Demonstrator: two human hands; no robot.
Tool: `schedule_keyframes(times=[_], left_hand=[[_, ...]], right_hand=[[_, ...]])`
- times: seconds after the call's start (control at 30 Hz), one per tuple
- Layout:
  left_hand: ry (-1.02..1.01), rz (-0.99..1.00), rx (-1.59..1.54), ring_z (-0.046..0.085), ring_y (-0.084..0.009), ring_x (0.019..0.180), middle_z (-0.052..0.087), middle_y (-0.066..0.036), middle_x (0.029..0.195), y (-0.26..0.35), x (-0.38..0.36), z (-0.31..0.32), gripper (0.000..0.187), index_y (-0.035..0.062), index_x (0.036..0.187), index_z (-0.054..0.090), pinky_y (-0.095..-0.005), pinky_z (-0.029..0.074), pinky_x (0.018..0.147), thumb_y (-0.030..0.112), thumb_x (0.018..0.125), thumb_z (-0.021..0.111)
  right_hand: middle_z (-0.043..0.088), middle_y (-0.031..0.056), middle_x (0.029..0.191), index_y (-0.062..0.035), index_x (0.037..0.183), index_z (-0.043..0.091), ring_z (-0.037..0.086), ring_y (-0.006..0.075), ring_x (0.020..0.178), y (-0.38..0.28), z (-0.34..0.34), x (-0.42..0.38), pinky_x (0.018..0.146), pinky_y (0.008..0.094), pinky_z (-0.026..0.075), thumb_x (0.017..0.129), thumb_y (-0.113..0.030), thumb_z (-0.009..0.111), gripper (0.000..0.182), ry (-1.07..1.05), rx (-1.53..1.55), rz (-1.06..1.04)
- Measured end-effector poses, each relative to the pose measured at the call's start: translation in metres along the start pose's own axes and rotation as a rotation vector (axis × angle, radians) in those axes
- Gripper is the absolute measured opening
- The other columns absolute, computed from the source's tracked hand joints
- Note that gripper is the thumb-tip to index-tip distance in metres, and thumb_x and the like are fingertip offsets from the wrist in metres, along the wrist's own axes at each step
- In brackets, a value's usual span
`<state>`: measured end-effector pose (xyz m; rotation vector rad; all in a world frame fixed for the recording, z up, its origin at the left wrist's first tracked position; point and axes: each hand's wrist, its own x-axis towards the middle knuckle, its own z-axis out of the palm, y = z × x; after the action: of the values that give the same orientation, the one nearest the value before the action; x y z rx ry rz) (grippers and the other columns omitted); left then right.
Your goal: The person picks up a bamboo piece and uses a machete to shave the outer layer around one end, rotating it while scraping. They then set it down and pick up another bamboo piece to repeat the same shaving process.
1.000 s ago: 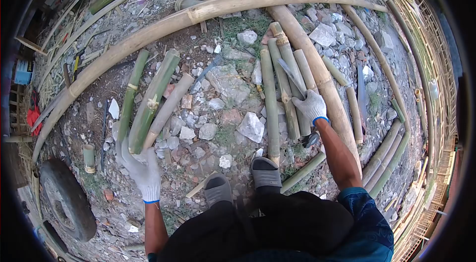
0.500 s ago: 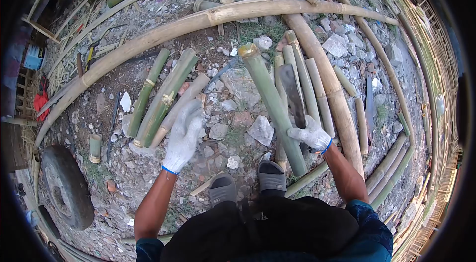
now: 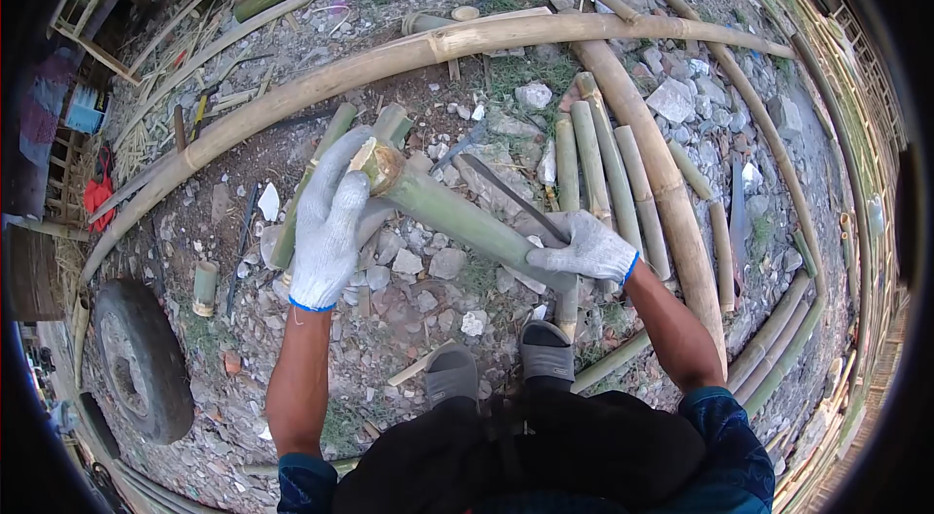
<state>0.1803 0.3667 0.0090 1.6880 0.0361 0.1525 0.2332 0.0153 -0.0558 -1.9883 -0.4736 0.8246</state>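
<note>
A thick green bamboo piece point(image 3: 457, 215) slants between my gloved hands. Its jointed upper end lies against my left hand point(image 3: 334, 222), whose fingers are wrapped round that end. My right hand point(image 3: 584, 249) is closed at the lower end, holding the bamboo together with a dark long-bladed knife point(image 3: 511, 193) that points up and left above the piece. Under and behind my left hand lie other cut green pieces point(image 3: 394, 123), partly hidden. Several cut bamboo lengths point(image 3: 613, 169) lie side by side on the ground beyond my right hand.
A long bamboo pole point(image 3: 341, 76) arches across the ground ahead, and a thicker pole point(image 3: 671, 193) lies at the right. A tyre point(image 3: 143, 360) is at the lower left. Broken stones point(image 3: 671, 101) cover the ground. My sandalled feet point(image 3: 547, 355) are below.
The green bamboo piece has tilted left, and my left hand has moved up and closed on its upper end. The knife in my right hand has swung to slant leftwards.
</note>
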Motion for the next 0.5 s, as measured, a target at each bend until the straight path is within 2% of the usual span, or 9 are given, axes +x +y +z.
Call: schedule_keyframes(times=[0.1, 0.13, 0.23, 0.27, 0.37, 0.4, 0.5], left_hand=[[0.243, 0.150, 0.290, 0.057, -0.0279, 0.135, 0.057, -0.018, 0.147, 0.027, -0.017, 0.015, 0.058, -0.0010, 0.151, 0.053, -0.0421, 0.046, 0.114, 0.040, 0.110, 0.055], [0.272, 0.193, 0.349, 0.057, -0.0287, 0.135, 0.056, -0.019, 0.148, 0.032, -0.021, 0.019, 0.058, -0.0017, 0.152, 0.051, -0.0429, 0.044, 0.116, 0.037, 0.109, 0.055], [0.342, 0.201, 0.291, 0.054, -0.0290, 0.138, 0.053, -0.019, 0.151, 0.028, -0.028, 0.040, 0.058, -0.0012, 0.154, 0.048, -0.0434, 0.042, 0.118, 0.035, 0.109, 0.057], [0.359, 0.172, 0.342, 0.051, -0.0296, 0.141, 0.050, -0.019, 0.154, 0.020, -0.032, 0.043, 0.060, -0.0017, 0.155, 0.046, -0.0439, 0.040, 0.119, 0.035, 0.109, 0.059], [0.349, 0.170, 0.460, 0.050, -0.0293, 0.142, 0.049, -0.019, 0.153, 0.002, -0.044, 0.049, 0.062, -0.0031, 0.155, 0.044, -0.0438, 0.038, 0.120, 0.035, 0.109, 0.061], [0.344, 0.176, 0.379, 0.049, -0.0286, 0.143, 0.050, -0.020, 0.152, 0.003, -0.050, 0.052, 0.064, -0.0046, 0.154, 0.043, -0.0436, 0.037, 0.120, 0.034, 0.107, 0.065], [0.332, 0.166, 0.364, 0.049, -0.0287, 0.142, 0.050, -0.019, 0.148, 0.004, -0.067, 0.052, 0.064, -0.0052, 0.153, 0.044, -0.0439, 0.037, 0.120, 0.031, 0.106, 0.067]], right_hand=[[0.072, 0.0124, 0.094, -0.0038, 0.139, 0.065, 0.069, 0.0203, 0.081, -0.021, -0.010, 0.002, 0.079, 0.0382, 0.056, 0.097, -0.040, 0.073, 0.056, 0.320, -0.153, 0.048], [0.074, 0.0153, 0.097, -0.0022, 0.140, 0.063, 0.072, 0.0225, 0.080, -0.024, -0.010, 0.001, 0.079, 0.0383, 0.057, 0.100, -0.039, 0.069, 0.054, 0.442, -0.206, 0.082], [0.068, 0.0112, 0.087, -0.0030, 0.132, 0.063, 0.065, 0.0209, 0.077, -0.026, -0.006, 0.001, 0.075, 0.0382, 0.054, 0.104, -0.032, 0.063, 0.040, 0.541, -0.013, 0.146], [0.065, 0.0079, 0.085, -0.0017, 0.131, 0.061, 0.064, 0.0173, 0.075, -0.030, -0.005, -0.001, 0.070, 0.0344, 0.052, 0.108, -0.026, 0.057, 0.034, 0.484, 0.061, 0.184], [0.062, 0.0034, 0.083, -0.0010, 0.138, 0.058, 0.060, 0.0126, 0.071, -0.031, 0.008, -0.006, 0.067, 0.0312, 0.052, 0.109, -0.024, 0.054, 0.037, 0.369, 0.335, 0.181], [0.059, -0.0006, 0.080, 0.0001, 0.144, 0.055, 0.056, 0.0090, 0.066, -0.044, 0.017, -0.012, 0.063, 0.0276, 0.050, 0.109, -0.020, 0.052, 0.040, 0.366, 0.504, 0.144], [0.065, 0.0062, 0.081, -0.0002, 0.149, 0.051, 0.065, 0.0195, 0.063, -0.068, 0.036, -0.024, 0.061, 0.0353, 0.054, 0.109, -0.019, 0.052, 0.044, 0.349, 0.389, -0.042]])
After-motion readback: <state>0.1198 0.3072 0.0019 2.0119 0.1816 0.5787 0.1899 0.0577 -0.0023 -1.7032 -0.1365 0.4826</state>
